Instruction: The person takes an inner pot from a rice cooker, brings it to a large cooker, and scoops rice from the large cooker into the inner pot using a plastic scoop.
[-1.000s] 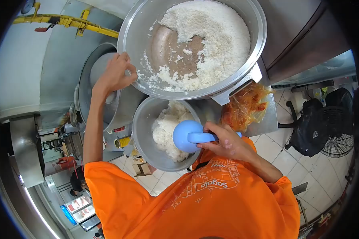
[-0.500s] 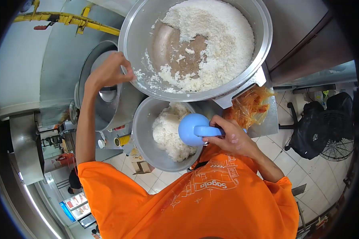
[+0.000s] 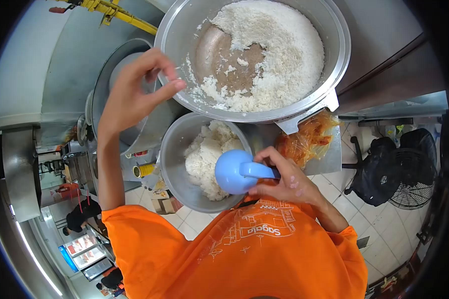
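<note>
My right hand (image 3: 289, 182) is wrapped round the handle of a blue plastic scoop (image 3: 229, 174), whose rounded outside faces up; its inside is hidden. Under and beside the scoop, cooked white rice (image 3: 199, 167) lies heaped in a grey metal bowl (image 3: 170, 149). My left hand (image 3: 139, 94) is raised by the left rim of a large metal pot (image 3: 341, 55), thumb stretched out and apart from the curled fingers. White bits, apparently rice, cling to its fingertips. Inside the pot, more rice (image 3: 289, 55) covers the right side, leaving browned bottom exposed at the left.
Behind my left forearm stands another deep metal pot (image 3: 92, 99). A clear plastic bag of orange-red food (image 3: 309, 139) lies right of the bowl. A yellow pipe (image 3: 119, 16) runs along the wall. A black fan (image 3: 414, 184) stands at right. Other people (image 3: 82, 214) are at lower left.
My left hand has spread its thumb away from the fingers, which were pinched together at the pot rim. The scoop in my right hand has shifted slightly left and down. The camera view has moved a little.
</note>
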Motion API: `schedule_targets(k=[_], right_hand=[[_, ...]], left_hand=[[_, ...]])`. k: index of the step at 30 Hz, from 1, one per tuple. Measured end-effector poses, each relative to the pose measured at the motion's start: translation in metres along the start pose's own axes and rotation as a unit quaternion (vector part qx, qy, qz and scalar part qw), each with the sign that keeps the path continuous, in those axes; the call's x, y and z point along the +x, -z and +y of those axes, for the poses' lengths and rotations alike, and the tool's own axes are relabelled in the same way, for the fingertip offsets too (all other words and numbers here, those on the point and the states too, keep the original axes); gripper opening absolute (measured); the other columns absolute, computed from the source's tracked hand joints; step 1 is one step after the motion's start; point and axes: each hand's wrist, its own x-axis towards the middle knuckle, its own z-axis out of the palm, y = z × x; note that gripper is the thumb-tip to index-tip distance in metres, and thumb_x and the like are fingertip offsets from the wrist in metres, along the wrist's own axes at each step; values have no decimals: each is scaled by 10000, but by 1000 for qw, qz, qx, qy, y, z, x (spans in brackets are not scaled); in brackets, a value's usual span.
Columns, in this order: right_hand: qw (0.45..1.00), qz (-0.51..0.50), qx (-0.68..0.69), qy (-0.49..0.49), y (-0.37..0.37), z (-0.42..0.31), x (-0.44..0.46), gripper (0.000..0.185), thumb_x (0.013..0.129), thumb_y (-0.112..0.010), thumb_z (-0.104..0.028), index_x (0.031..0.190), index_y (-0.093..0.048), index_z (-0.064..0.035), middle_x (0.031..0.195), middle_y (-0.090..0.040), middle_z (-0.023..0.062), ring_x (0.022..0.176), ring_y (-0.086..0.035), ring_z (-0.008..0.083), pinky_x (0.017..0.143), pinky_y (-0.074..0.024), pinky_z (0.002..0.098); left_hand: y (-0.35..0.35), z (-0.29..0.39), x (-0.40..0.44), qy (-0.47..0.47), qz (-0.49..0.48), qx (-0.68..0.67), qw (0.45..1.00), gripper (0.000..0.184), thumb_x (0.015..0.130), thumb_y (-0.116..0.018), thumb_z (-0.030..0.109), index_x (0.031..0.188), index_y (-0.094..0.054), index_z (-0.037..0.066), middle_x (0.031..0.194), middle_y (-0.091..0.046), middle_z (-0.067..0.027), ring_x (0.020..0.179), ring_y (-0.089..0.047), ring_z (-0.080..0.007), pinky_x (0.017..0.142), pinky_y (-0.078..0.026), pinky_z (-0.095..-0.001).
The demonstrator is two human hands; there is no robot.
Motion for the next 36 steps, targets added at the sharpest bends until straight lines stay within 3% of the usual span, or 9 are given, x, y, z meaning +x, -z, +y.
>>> schedule_targets(k=[8, 13, 17, 19, 22, 24, 26, 29, 36], right_hand=[[963, 97, -81, 237, 62, -75, -5, 751, 662, -889, -222, 1285, -505, -53, 1212, -580, 111, 1075, -611, 241, 837, -524, 324], [966, 107, -235, 32, 100, -146, 58, 717, 813, -736, -427, 1371, -416, -111, 1225, -555, 128, 1060, -568, 187, 860, -465, 304], [815, 58, -488, 308, 143, -130, 146, 926, 766, -755, -491, 1440, -271, -79, 1321, -490, 242, 1206, -510, 413, 1053, -433, 513], [803, 75, -548, 221, 140, -132, 172, 906, 778, -718, -544, 1440, -286, -100, 1337, -483, 224, 1238, -489, 376, 1058, -429, 517], [752, 116, -602, 242, 165, -92, 225, 621, 877, -658, -425, 1385, -408, -168, 1177, -578, 175, 958, -620, 262, 853, -494, 367], [714, 106, -648, 241, 181, -81, 257, 572, 902, -599, -464, 1374, -419, -198, 1018, -594, 218, 760, -652, 367, 699, -532, 443], [613, 148, -769, 107, 192, -77, 285, 567, 917, -556, -500, 1366, -422, -180, 1014, -590, 220, 743, -658, 391, 677, -534, 498], [563, 182, -804, 69, 224, -54, 334, 626, 932, -483, -569, 1404, -381, -170, 969, -634, 220, 807, -654, 421, 709, -527, 506], [600, 76, -795, -52, 228, -44, 390, 794, 906, -323, -725, 1343, -439, -73, 716, -656, 211, 797, -671, 392, 746, -525, 509]], left_hand=[[-59, -44, -167, 170, 324, -136, 921, 330, 912, -624, 24, 744, -349, 95, 720, -432, 26, 671, -378, -52, 600, -324, -192], [-167, -64, -265, 337, 323, -245, 850, 153, 905, -637, 21, 897, -491, 65, 660, -434, 23, 632, -451, -45, 565, -336, -187], [-216, -36, -289, 440, 243, -294, 813, 137, 934, -611, 67, 1056, -559, 33, 666, -599, -16, 592, -525, -69, 594, -408, -190], [-237, -34, -312, 446, 313, -311, 779, 152, 948, -595, 92, 1079, -561, 23, 687, -624, -34, 612, -554, -79, 606, -425, -197], [-248, -34, -347, 474, 462, -275, 697, 184, 979, -562, 158, 984, -558, -25, 651, -630, -86, 629, -593, -119, 590, -445, -224], [-250, -35, -367, 531, 489, -269, 637, 201, 979, -567, 162, 900, -552, -22, 639, -610, -84, 586, -571, -119, 557, -426, -215], [-255, -35, -374, 533, 490, -276, 632, 214, 948, -609, 148, 804, -560, -2, 691, -607, -80, 665, -582, -130, 603, -433, -254], [-245, -38, -347, 409, 373, -170, 815, 76, 849, -667, 72, 804, -643, 15, 866, -630, -83, 947, -576, -229, 819, -435, -363], [-288, -52, -320, 396, 405, 14, 824, 227, 764, -582, -100, 890, -702, 45, 979, -669, -78, 1004, -598, -280, 984, -421, -432]])
